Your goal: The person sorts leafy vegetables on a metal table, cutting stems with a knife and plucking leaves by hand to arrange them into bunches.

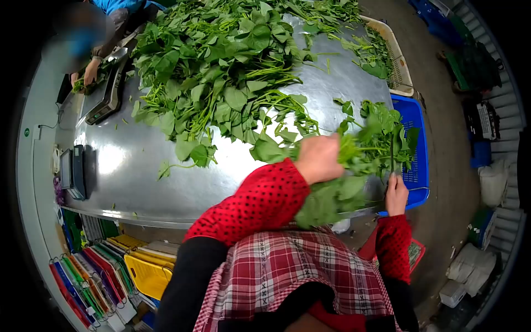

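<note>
the left hand, a little blurred near the middle of the frame, is closed around a bunch of green leafy stems, which is at the right of the shiny metal table. the right hand, at the right of the frame, pinches a thin dark strip just beside the leaves. a blue perforated plastic basket is near this hand. a large heap of green leaves fills the upper middle of the frame.
</note>
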Demonstrator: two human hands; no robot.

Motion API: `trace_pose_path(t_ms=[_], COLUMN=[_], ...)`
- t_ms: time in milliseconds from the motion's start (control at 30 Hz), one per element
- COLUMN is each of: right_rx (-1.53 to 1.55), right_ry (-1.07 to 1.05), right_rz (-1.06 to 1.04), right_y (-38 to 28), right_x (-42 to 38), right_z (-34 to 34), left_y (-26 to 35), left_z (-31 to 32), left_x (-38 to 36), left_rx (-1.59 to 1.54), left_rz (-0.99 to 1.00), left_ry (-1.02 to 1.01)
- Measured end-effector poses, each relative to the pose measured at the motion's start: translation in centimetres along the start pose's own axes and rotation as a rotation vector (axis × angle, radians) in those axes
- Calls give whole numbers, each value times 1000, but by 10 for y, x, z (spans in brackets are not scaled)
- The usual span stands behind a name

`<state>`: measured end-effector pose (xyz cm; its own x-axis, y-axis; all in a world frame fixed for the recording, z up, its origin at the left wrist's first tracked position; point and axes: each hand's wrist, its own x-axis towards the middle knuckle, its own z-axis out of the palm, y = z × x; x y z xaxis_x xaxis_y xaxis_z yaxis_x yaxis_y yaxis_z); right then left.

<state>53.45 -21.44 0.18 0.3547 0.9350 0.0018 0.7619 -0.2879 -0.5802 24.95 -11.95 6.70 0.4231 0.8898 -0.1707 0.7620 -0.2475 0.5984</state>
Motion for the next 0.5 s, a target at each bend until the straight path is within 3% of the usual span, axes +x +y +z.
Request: trace_pose_path(t_ms=[67,100,133,167,233,300,367,433,500], right_rx=[-237,-315,-337,-326,-168,160,257,260,344], right_ry=[17,-11,57,41,159,-234,-555,-749,-831], right_rz=[-89,-99,-199,-188,-473,-278,-238,-158,-119], right_y=[7,7,6,-5,-47,-76,-97,-113,-117], right_x=[-18,-27,-32,-35,-34,-53,-68,-72,-77], right_z=[8,15,25,28,38,61,87,108,129], left_y=[-34,-58,-92,-107,-95,-96,-98,-124,-139], left_z=[-3,8,31,35,18,3,-52,-70,-46], left_x=[-15,-24,-26,-34,-43,-58,-70,-85,-106], left_rx=[179,211,314,291,227,331,133,64,284], left_rz=[-72,-109,-300,-366,-327,-53,-226,-353,-313], left_ry=[-105,-25,-51,7,-9,247,52,-7,17])
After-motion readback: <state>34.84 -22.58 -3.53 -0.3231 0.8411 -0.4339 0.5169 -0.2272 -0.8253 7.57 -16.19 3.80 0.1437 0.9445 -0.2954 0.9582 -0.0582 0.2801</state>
